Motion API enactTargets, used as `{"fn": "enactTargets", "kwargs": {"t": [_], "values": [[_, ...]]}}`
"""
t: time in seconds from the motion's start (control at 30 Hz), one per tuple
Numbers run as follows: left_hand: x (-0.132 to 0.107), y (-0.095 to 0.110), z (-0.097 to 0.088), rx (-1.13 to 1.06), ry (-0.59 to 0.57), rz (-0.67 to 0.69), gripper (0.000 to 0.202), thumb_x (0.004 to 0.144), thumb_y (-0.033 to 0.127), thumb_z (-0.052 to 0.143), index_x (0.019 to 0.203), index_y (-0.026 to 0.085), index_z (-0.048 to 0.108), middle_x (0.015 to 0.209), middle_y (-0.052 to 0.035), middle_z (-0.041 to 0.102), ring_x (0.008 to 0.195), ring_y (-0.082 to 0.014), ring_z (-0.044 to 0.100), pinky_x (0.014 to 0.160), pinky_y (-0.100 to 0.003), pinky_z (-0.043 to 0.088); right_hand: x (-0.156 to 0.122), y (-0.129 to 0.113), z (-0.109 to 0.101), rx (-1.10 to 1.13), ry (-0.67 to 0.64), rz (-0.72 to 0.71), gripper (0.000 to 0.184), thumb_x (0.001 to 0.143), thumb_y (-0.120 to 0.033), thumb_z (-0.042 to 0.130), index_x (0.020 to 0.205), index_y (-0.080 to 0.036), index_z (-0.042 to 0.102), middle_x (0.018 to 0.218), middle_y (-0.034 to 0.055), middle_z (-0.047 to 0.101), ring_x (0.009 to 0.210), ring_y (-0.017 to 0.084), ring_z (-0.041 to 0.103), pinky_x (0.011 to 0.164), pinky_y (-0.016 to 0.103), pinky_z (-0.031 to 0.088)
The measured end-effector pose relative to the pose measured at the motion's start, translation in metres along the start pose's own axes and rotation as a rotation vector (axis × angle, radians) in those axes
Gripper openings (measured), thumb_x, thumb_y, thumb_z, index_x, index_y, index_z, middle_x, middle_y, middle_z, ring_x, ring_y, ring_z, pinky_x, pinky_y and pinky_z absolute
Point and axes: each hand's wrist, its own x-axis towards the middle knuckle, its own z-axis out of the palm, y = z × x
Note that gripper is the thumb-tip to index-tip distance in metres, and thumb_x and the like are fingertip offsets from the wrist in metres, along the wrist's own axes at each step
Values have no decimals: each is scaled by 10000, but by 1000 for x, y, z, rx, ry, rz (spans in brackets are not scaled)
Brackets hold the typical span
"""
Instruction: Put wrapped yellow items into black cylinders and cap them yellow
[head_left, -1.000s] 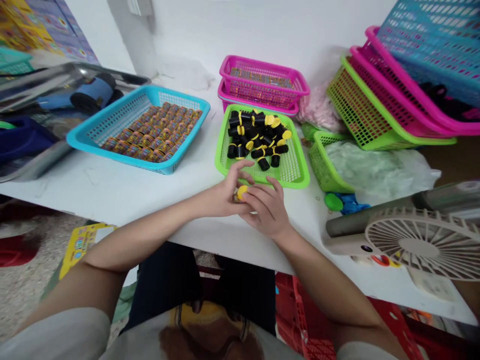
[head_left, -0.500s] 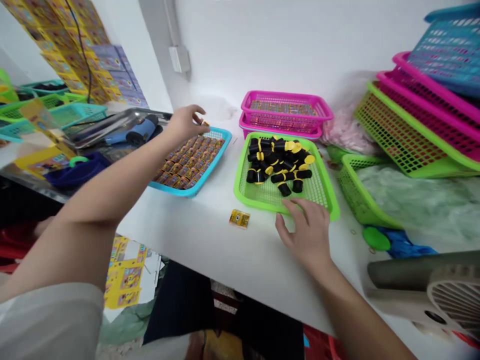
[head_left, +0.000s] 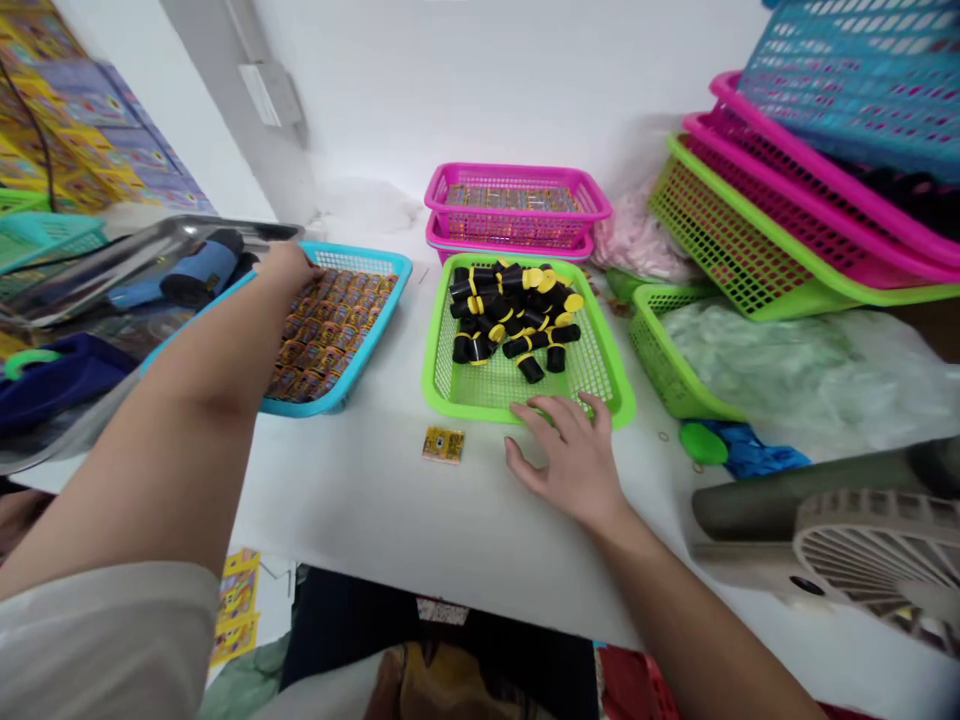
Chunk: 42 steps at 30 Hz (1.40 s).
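The left hand (head_left: 289,268) reaches far out to the left and sits over the far left part of the blue basket (head_left: 336,402). This basket is filled with tight rows of small printed packets (head_left: 330,320). The hand is seen from behind with its fingers hidden, so I cannot tell whether it grasps anything.

The right hand (head_left: 574,455) lies flat on the white table (head_left: 390,510), palm down and fingers spread, holding nothing. Its fingertips (head_left: 538,408) touch the near rim of the green basket (head_left: 457,405). That basket holds a loose heap of black rolls (head_left: 510,310) with yellow bands and caps, piled toward its far end; the near part of its floor is bare mesh.

A single yellow packet (head_left: 443,444) lies on the table just left of the right hand, near the green basket's near left corner.

Behind the green basket stand two stacked pink baskets (head_left: 450,187); the upper one holds rows of small printed pieces. To the right, a smaller green basket (head_left: 652,350) holds clear plastic bags (head_left: 750,350). Beyond it, at the far right, several empty-looking baskets (head_left: 787,230) lean in a tilted stack. A fan (head_left: 862,540) lies at the near right.
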Motion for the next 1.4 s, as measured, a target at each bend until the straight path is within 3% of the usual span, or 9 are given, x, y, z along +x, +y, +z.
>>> {"fn": "enactTargets", "kwargs": {"t": [0.1, 0.23, 0.4, 0.47, 0.57, 0.7, 1.07, 1.3, 1.4], "values": [[-5, 5, -8, 33, -7, 15, 536, 885, 604, 694, 988, 78, 696, 878, -33, 648, 1289, -335, 521, 1163, -710, 284, -1, -1, 1, -21, -14, 8, 240, 966, -336, 616, 1159, -221, 699, 1055, 48, 778, 985, 217, 695, 1100, 444, 341], [-34, 29, -31, 57, -32, 133, 457, 974, 334, 597, 1338, 57, 602, 1279, -85, 650, 1347, -292, 465, 1196, -628, 291, -2, 0, 5, -48, -17, 10, 228, 985, -288, 595, 1174, -221, 703, 1052, 42, 790, 975, 209, 683, 1084, 435, 322], [-122, 67, -42, 103, 240, 471, 724, 886, 181, 690, 1541, 232, 387, 1726, -50, 133, 1538, -346, 121, 1231, -646, 164, -3, 2, 9, -59, -75, 20, 288, 1000, -270, 572, 1257, -198, 679, 1047, 46, 806, 931, 214, 668, 1039, 432, 313], [-170, 67, -32, 122, 295, 658, 607, 924, 236, 664, 1491, 240, 448, 1657, -96, 237, 1508, -344, 204, 1219, -623, 202, -3, 2, 10, -56, -77, 22, 251, 1003, -282, 572, 1202, -194, 697, 1021, 50, 808, 919, 218, 667, 1009, 421, 317], [-242, 49, -3, 131, 66, 940, 314, 971, 330, 590, 1244, 178, 613, 1299, -169, 530, 1260, -358, 472, 1090, -595, 370, -3, 2, 10, -38, -101, 46, 242, 1018, -317, 553, 1161, -196, 706, 1022, 60, 809, 932, 230, 673, 987, 414, 315], [-306, 23, 30, 123, -449, 1111, 449, 939, 308, 653, 1365, 211, 553, 1372, -176, 531, 1185, -338, 571, 948, -487, 520, -2, 2, 11, 13, -163, 94, 283, 1009, -377, 573, 1176, -189, 705, 1097, 81, 809, 990, 249, 679, 995, 416, 310], [-302, 14, 23, 75, -406, 1056, 334, 1043, 279, 509, 1334, 193, 650, 1345, -151, 686, 1221, -281, 681, 1085, -471, 537, 0, 4, 13, 56, -164, 135, 480, 1000, -594, 534, 1119, -174, 732, 1044, 111, 811, 981, 270, 689, 1006, 434, 308], [-326, 16, 39, -23, -408, 963, 364, 1059, 356, 498, 1318, 191, 693, 1458, -144, 655, 1349, -309, 632, 1178, -530, 485, 4, 4, 7, 41, -179, 277, 494, 1053, -552, 432, 935, -177, 731, 934, 87, 812, 914, 256, 700, 986, 434, 300], [-337, 4, 27, -221, -310, 769, 328, 1030, 397, 525, 1252, 228, 697, 1363, -127, 706, 1280, -306, 671, 1130, -552, 527, 7, 7, 3, 8, -196, 388, 557, 1091, -472, 332, 769, -188, 686, 788, 75, 781, 810, 235, 689, 930, 418, 307]]}}
